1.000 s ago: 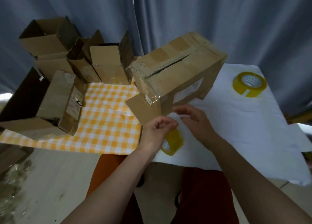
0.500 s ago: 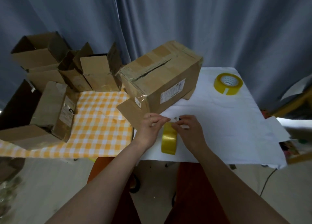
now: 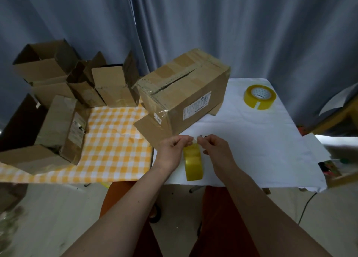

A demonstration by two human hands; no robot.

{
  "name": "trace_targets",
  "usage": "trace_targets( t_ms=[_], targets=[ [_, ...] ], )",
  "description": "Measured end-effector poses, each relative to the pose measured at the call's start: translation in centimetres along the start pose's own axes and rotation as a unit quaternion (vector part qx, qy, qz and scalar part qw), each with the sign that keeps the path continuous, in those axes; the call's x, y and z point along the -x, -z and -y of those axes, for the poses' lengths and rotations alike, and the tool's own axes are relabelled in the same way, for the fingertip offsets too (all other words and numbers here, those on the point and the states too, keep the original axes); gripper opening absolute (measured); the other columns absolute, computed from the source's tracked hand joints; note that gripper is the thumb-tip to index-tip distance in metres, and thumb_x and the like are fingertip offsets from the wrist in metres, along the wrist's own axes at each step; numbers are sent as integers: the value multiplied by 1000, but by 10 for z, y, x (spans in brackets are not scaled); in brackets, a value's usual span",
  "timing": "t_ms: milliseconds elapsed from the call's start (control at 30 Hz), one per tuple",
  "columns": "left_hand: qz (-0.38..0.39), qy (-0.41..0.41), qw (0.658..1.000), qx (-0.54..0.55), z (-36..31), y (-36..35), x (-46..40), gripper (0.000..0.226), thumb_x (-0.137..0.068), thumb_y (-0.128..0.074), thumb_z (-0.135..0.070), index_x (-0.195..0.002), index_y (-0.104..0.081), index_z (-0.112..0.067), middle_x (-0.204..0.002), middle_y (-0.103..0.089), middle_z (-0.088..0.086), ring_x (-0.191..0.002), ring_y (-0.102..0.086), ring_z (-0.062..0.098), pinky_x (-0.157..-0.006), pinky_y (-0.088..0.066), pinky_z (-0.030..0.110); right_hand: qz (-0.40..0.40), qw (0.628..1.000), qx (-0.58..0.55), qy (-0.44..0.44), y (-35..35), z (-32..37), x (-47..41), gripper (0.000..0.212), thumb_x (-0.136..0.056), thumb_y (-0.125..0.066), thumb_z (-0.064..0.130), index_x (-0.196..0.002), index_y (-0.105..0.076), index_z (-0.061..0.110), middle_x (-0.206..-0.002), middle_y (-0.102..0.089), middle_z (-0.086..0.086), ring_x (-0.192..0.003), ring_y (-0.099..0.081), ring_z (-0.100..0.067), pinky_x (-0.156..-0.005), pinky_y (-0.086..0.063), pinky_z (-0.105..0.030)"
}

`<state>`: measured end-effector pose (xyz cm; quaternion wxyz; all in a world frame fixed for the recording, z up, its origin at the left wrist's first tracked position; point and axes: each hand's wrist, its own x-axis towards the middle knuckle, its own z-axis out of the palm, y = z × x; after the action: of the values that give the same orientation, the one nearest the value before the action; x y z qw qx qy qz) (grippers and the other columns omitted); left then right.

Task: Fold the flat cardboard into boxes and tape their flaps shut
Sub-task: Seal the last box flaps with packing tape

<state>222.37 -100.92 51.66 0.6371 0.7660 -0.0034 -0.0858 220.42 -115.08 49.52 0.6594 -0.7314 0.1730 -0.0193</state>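
Both hands work at the top of the yellow tape roll (image 3: 193, 162) standing on edge at the counter's (image 3: 251, 140) near edge: left hand (image 3: 172, 150) and right hand (image 3: 215, 150) fingers pinch its loose end. Peel slowly, keeping the strip untwisted, toward the cardboard box (image 3: 186, 100) just beyond.

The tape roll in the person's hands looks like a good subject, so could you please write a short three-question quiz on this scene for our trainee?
1. True or false: both hands are at the top of the upright tape roll.
2. Where does the second tape roll lie? A) on the checked cloth B) on the white cloth, far right C) on top of the big box
3. Fill in: the top seam of the big box is ____.

Key
1. True: the left hand and right hand pinch at its top edge.
2. B
3. Split open, not taped shut.
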Motion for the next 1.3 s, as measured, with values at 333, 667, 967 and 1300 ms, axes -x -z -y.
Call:
trace_targets(
  t_ms=[333,667,967,1300],
  targets=[
    [14,-61,998,12,1,6,8,32,-90,-62,-4,-113,-60,-26,-84,-73,6,-85,-68,3,-81,-48,11,-32,999,-31,-28,-5,8,2,26,-89,-61,27,-64,-61,19,-71,-63,4,-74,-56,-13,-72,-47,-29],
    [-81,-118,986,-91,3,-3,14,18,-77,-75,1,-93,-76,-6,-87,-72,6,-73,-63,1,-74,-49,14,-55,998,37,-3,-6,11,5,29,-87,-62,29,-66,-62,10,-69,-63,-5,-63,-53,-7,-62,-44,-23],
    [-111,-158,950,-244,-1,-14,17,8,-84,-71,-9,-88,-76,-14,-93,-68,-2,-94,-55,18,-78,-43,24,-125,967,209,80,5,22,11,47,-92,-56,21,-136,-41,18,-103,-56,3,-92,-56,-13,-85,-47,-33],
    [-101,-126,963,-215,1,-11,10,7,-81,-74,-10,-82,-74,-17,-93,-55,-4,-100,-51,17,-81,-44,29,-3,911,308,275,10,6,9,13,-87,-64,7,-95,-71,0,-99,-68,-15,-98,-60,-31,-88,-46,-42]
  ],
)
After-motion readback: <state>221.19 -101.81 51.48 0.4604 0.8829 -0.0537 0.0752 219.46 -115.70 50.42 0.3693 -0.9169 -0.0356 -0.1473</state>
